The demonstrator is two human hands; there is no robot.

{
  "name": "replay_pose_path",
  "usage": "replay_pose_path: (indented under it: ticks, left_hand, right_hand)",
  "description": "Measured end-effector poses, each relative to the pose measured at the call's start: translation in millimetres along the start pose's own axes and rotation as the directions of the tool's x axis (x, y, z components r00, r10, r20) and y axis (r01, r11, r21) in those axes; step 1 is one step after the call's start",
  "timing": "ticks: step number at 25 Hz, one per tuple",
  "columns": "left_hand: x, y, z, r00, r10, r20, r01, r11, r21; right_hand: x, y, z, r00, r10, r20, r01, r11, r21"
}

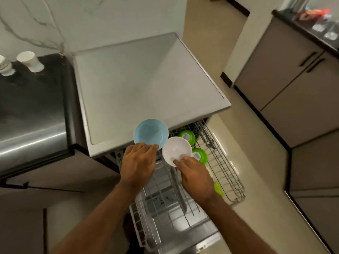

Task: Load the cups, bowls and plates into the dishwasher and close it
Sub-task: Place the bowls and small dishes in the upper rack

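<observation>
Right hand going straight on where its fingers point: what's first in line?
Probably the blue bowl held by the left hand; the right hand and its white bowl aim up-left at it. Depth is unclear from one view.

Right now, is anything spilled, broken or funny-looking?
Nothing looks spilled or broken. The left hand holds the blue bowl and the right hand the white bowl near the pulled-out rack, where green bowls sit. Two white cups stand on the dark counter.

Left grip curled, right grip pinching
</observation>
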State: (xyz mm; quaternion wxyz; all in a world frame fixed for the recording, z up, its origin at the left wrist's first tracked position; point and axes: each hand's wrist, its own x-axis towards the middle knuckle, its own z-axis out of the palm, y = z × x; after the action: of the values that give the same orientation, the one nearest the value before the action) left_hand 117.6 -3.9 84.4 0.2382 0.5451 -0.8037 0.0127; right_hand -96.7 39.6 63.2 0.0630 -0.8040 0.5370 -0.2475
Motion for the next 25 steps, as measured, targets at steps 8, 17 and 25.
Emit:
replay_pose_path:
  ticks: [8,17,25]
  left_hand:
    - [-60,32,60,0.981,0.04,0.188,-0.038,0.999,-0.013]
    - [-112,7,140,0.943,0.017,0.332,-0.028,0.999,0.027]
    - [-119,16,187,0.949,0.034,0.313,-0.028,0.999,-0.026]
  right_hand:
    - [-97,13,40,0.986,0.135,0.096,-0.14,0.989,0.052]
    - [-146,17,116,0.775,0.599,0.203,-0.625,0.677,0.387]
    - [-151,75,137,0.168,0.83,0.531,-0.875,-0.123,0.469]
